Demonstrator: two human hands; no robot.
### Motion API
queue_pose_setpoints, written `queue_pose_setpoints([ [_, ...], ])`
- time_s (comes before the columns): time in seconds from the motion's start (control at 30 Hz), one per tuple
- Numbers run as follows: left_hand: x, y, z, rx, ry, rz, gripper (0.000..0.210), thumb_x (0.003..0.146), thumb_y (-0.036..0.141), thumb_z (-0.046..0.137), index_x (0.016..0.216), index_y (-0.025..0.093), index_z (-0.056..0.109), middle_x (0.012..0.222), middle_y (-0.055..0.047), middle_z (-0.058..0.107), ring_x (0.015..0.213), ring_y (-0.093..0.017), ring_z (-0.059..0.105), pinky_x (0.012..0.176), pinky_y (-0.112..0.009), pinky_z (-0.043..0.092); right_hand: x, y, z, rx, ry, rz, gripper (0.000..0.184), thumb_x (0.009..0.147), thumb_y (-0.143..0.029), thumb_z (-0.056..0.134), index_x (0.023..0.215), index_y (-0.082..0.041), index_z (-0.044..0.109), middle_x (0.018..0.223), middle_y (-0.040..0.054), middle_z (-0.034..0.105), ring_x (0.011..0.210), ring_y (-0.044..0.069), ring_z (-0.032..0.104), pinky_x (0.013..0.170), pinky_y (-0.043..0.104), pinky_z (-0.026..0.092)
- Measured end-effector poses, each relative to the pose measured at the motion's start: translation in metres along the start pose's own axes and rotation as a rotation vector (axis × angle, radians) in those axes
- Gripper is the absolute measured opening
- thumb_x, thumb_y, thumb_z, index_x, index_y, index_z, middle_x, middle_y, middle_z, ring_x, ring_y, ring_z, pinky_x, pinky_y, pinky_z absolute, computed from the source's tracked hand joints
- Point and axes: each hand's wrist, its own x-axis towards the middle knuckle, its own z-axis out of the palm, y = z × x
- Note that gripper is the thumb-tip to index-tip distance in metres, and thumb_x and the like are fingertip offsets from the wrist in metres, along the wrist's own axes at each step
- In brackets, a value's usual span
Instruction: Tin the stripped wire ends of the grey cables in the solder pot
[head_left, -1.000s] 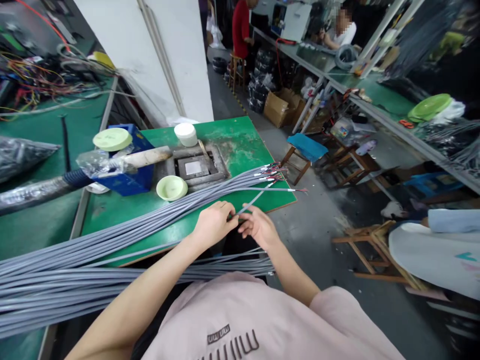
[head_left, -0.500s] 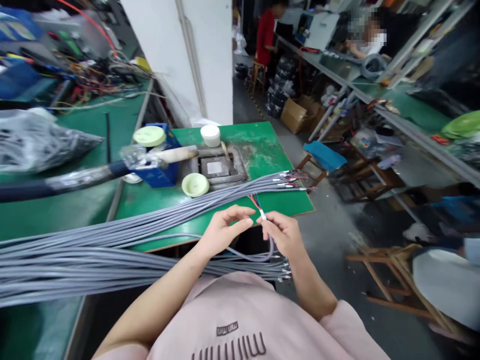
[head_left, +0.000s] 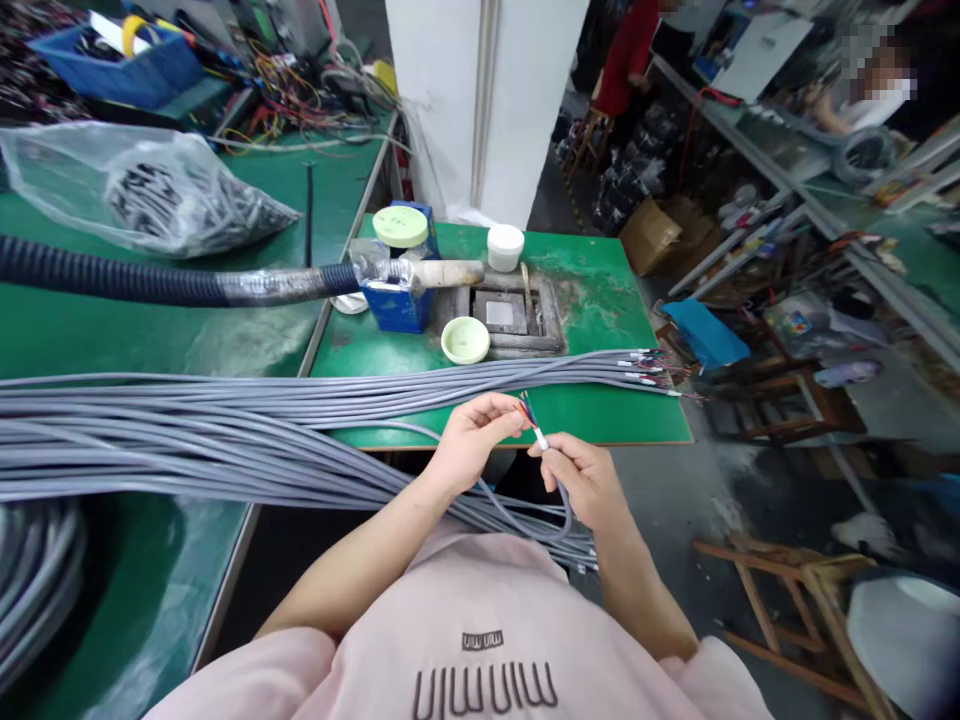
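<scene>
From the far left we counted one blue bin (head_left: 124, 78), one clear bag (head_left: 169, 195), one ribbed hose (head_left: 105, 275), one pale green bowl (head_left: 465, 341) and one white tub (head_left: 505, 248). Grey cables (head_left: 412, 398), too many to count, ran rightward. Our pink shirt (head_left: 375, 640) bore two rows of dark lettering, not surely readable. Our left hand (head_left: 474, 440) curled its fingertips at coloured wires (head_left: 530, 411); whether they pinched, we could not tell. Our right hand (head_left: 581, 475) grasped one looped cable (head_left: 568, 515) behind its white end (head_left: 541, 440), near the green table's (head_left: 615, 425) near edge
</scene>
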Motion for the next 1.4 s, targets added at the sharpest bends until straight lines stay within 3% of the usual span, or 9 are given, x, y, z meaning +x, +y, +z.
queue_pose_setpoints([
  [0.27, -0.001, 0.002, -0.011, -0.042, -0.025, -0.034, 0.022, 0.061, 0.029, 0.082, 0.073, 0.016, 0.07, 0.067, 0.0, 0.069, 0.063, -0.011, 0.063, 0.065, -0.024, 0.052, 0.003, -0.002, 0.007, 0.001, -0.008, -0.037, 0.025, 0.091, -0.036, 0.047, 0.087, -0.018, 0.064, 0.051, -0.0051, 0.052, 0.047, 0.008, 0.046, 0.052, 0.022, 0.038],
  [0.5, 0.0, -0.001, -0.005, -0.089, 0.041, -0.083, 0.023, 0.06, 0.032, 0.081, 0.065, 0.015, 0.067, 0.06, 0.0, 0.065, 0.058, -0.01, 0.06, 0.063, -0.024, 0.05, 0.004, -0.003, 0.008, 0.05, -0.003, -0.015, 0.025, 0.09, -0.037, 0.048, 0.085, -0.018, 0.064, 0.052, -0.0051, 0.053, 0.048, 0.008, 0.046, 0.053, 0.022, 0.037],
  [0.67, 0.001, -0.006, 0.005, -0.212, 0.039, -0.112, 0.022, 0.063, 0.03, 0.078, 0.065, 0.015, 0.062, 0.058, 0.002, 0.06, 0.055, -0.008, 0.055, 0.058, -0.021, 0.046, 0.009, 0.005, 0.011, 0.341, -0.027, 0.077, 0.026, 0.086, -0.04, 0.055, 0.083, -0.016, 0.063, 0.049, -0.005, 0.051, 0.043, 0.007, 0.04, 0.046, 0.022, 0.03],
  [0.8, 0.004, -0.012, 0.009, -0.162, 0.046, -0.012, 0.019, 0.063, 0.024, 0.077, 0.069, 0.017, 0.061, 0.064, 0.003, 0.062, 0.058, -0.007, 0.055, 0.059, -0.02, 0.045, 0.013, 0.016, 0.014, 0.644, -0.086, 0.208, 0.029, 0.08, -0.045, 0.061, 0.078, -0.015, 0.06, 0.044, -0.0061, 0.047, 0.037, 0.005, 0.031, 0.04, 0.021, 0.02],
  [0.9, 0.006, -0.015, 0.008, -0.026, 0.053, 0.096, 0.014, 0.067, 0.024, 0.075, 0.071, 0.017, 0.063, 0.066, 0.002, 0.062, 0.059, -0.008, 0.054, 0.059, -0.02, 0.044, 0.015, 0.019, 0.015, 0.727, -0.095, 0.238, 0.029, 0.079, -0.044, 0.064, 0.078, -0.015, 0.06, 0.043, -0.0061, 0.047, 0.036, 0.005, 0.031, 0.039, 0.021, 0.019],
  [1.03, 0.008, -0.012, 0.006, 0.12, 0.059, 0.191, 0.01, 0.071, 0.025, 0.072, 0.074, 0.017, 0.068, 0.067, 0.0, 0.064, 0.059, -0.009, 0.054, 0.057, -0.021, 0.043, 0.016, 0.018, 0.014, 0.756, -0.103, 0.244, 0.029, 0.079, -0.044, 0.064, 0.078, -0.015, 0.062, 0.042, -0.0061, 0.046, 0.036, 0.005, 0.031, 0.039, 0.021, 0.019],
  [1.2, 0.008, -0.006, 0.007, 0.16, 0.087, 0.21, 0.007, 0.072, 0.023, 0.07, 0.076, 0.017, 0.07, 0.068, 0.0, 0.066, 0.06, -0.009, 0.055, 0.059, -0.021, 0.044, 0.019, 0.019, 0.015, 0.732, -0.101, 0.248, 0.029, 0.078, -0.043, 0.065, 0.077, -0.015, 0.062, 0.043, -0.0061, 0.046, 0.036, 0.005, 0.03, 0.039, 0.021, 0.019],
  [1.4, 0.008, -0.006, 0.005, 0.153, 0.091, 0.2, 0.008, 0.072, 0.024, 0.07, 0.075, 0.017, 0.071, 0.072, -0.002, 0.069, 0.066, -0.012, 0.06, 0.065, -0.023, 0.048, 0.018, 0.015, 0.013, 0.499, -0.05, 0.15, 0.028, 0.083, -0.043, 0.058, 0.079, -0.015, 0.062, 0.046, -0.0054, 0.048, 0.04, 0.006, 0.034, 0.044, 0.022, 0.023],
])
